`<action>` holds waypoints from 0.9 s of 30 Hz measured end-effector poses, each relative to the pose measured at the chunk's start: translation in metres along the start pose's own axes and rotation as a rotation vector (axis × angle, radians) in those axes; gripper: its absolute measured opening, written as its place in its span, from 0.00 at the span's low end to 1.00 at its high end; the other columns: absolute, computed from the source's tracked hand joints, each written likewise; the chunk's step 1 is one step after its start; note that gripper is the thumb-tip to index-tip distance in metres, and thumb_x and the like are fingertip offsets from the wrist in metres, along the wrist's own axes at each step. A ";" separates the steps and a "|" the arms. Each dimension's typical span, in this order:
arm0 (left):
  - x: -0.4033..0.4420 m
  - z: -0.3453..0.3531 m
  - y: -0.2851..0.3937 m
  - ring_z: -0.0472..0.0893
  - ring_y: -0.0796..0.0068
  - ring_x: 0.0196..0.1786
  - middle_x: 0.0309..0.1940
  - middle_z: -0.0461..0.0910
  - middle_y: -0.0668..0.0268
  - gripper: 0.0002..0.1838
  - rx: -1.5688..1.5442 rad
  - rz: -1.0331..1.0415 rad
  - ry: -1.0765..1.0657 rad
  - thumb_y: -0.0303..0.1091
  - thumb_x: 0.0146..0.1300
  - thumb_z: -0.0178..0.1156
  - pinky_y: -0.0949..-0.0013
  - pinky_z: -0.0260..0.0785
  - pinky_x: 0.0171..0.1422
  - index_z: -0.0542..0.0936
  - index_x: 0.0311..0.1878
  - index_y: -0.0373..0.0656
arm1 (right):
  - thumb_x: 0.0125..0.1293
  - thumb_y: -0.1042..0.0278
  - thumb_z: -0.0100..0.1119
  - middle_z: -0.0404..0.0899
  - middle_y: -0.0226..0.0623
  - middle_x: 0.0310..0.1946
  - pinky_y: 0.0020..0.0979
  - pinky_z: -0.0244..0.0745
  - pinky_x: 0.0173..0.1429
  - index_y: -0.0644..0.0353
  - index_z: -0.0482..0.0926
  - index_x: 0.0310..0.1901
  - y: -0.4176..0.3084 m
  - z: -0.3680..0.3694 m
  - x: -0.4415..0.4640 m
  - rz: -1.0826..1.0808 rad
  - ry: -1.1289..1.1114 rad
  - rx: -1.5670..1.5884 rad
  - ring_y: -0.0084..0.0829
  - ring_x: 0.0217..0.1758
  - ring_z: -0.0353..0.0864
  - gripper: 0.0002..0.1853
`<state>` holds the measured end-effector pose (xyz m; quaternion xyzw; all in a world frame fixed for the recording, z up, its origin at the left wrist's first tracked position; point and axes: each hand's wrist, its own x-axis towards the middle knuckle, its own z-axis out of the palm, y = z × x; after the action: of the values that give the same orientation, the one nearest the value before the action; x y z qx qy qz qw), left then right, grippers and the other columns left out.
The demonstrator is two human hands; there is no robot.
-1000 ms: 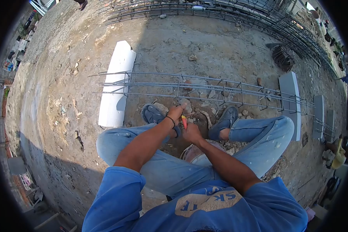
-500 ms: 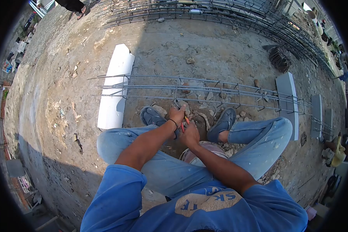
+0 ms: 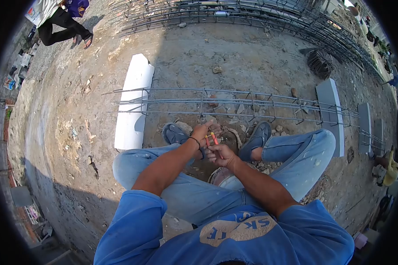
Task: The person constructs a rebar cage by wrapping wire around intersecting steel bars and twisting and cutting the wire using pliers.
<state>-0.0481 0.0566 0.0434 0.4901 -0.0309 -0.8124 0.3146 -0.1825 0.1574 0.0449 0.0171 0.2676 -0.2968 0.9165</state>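
My left hand (image 3: 200, 132), with a dark band on its wrist, is closed around the middle of a pair of pliers (image 3: 214, 138). The tool's red and yellow handles show between my hands, spread apart. A small grey end sticks out beyond my left fingers. My right hand (image 3: 223, 155) is closed at the lower part of the handles, with its fingers partly curled. Just past my hands lies a long rebar cage (image 3: 239, 103), resting on a white block (image 3: 136, 84) at the left and a grey block (image 3: 331, 115) at the right.
A bucket (image 3: 227, 177) stands between my legs, with rubble around it. More rebar cages (image 3: 199, 13) lie along the far side, near a dark bundle of wire (image 3: 320, 63). More grey blocks (image 3: 364, 128) are at the right. Another person (image 3: 63, 24) is at the upper left.
The other person has come further into view at the upper left. The pliers' handles are spread wider, and my right hand has shifted slightly right with its fingers looser.
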 end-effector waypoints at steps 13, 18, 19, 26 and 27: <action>0.021 0.005 -0.019 0.78 0.66 0.22 0.23 0.74 0.62 0.14 0.439 0.349 0.288 0.34 0.75 0.61 0.60 0.80 0.27 0.73 0.34 0.34 | 0.64 0.62 0.64 0.82 0.56 0.43 0.52 0.79 0.52 0.68 0.78 0.52 0.036 0.040 0.002 -0.538 0.942 -1.652 0.56 0.46 0.85 0.20; 0.042 -0.024 -0.019 0.85 0.61 0.31 0.32 0.81 0.54 0.15 0.716 0.283 0.309 0.35 0.73 0.63 0.58 0.84 0.32 0.75 0.37 0.32 | 0.66 0.59 0.61 0.82 0.55 0.42 0.50 0.79 0.49 0.70 0.77 0.52 0.034 0.041 0.005 -0.502 0.964 -1.674 0.54 0.45 0.85 0.22; 0.032 -0.018 -0.016 0.85 0.61 0.31 0.32 0.81 0.54 0.15 0.716 0.280 0.309 0.35 0.73 0.63 0.58 0.84 0.32 0.75 0.37 0.32 | 0.70 0.53 0.60 0.84 0.52 0.39 0.49 0.81 0.44 0.69 0.78 0.49 0.023 0.036 0.006 -0.328 0.762 -1.380 0.48 0.42 0.87 0.22; 0.014 -0.031 -0.001 0.88 0.56 0.37 0.33 0.84 0.52 0.16 0.300 -0.065 0.090 0.38 0.74 0.61 0.55 0.85 0.41 0.78 0.46 0.29 | 0.76 0.40 0.55 0.85 0.37 0.34 0.32 0.81 0.34 0.55 0.80 0.41 0.024 0.006 0.006 0.069 0.052 0.186 0.31 0.33 0.85 0.23; 0.017 -0.037 -0.010 0.88 0.56 0.37 0.36 0.84 0.53 0.16 0.426 -0.077 0.086 0.38 0.74 0.61 0.55 0.85 0.41 0.78 0.47 0.29 | 0.76 0.40 0.56 0.85 0.35 0.33 0.31 0.82 0.35 0.55 0.82 0.43 0.029 -0.003 0.005 0.125 0.105 0.103 0.30 0.33 0.85 0.23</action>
<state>-0.0276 0.0651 0.0075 0.5804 -0.1695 -0.7773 0.1738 -0.1643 0.1789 0.0364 0.0966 0.2979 -0.2512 0.9159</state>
